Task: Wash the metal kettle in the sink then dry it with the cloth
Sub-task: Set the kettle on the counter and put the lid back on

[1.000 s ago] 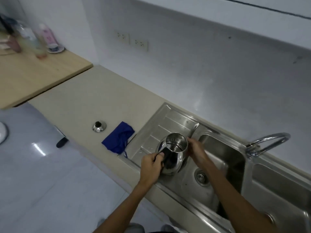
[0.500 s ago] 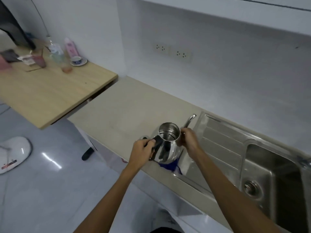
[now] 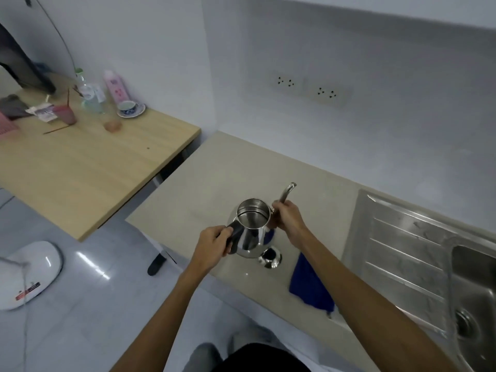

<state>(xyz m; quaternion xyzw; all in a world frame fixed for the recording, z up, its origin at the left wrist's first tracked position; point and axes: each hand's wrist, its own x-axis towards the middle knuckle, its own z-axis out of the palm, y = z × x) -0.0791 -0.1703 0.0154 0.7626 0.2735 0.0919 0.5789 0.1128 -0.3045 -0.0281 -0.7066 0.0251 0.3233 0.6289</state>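
The shiny metal kettle [image 3: 252,232] is upright and lidless over the beige counter [image 3: 214,181], left of the sink. My left hand [image 3: 212,244] grips its black handle. My right hand [image 3: 285,220] grips the thin curved spout. The kettle's lid [image 3: 269,257] lies on the counter just beside its base. The blue cloth [image 3: 311,285] lies on the counter between the lid and the sink, partly hidden under my right forearm. I cannot tell whether the kettle touches the counter.
The steel sink [image 3: 402,253] with its ridged drainboard and basin is at the right. A wooden table [image 3: 80,167] with bottles, a cup and saucer stands at the left. Wall sockets [image 3: 308,87] sit above the counter. A white appliance [image 3: 29,272] lies on the floor.
Both hands carried the kettle leftward out of the sink area and over the counter, past the blue cloth. The grips on handle and spout stayed the same.
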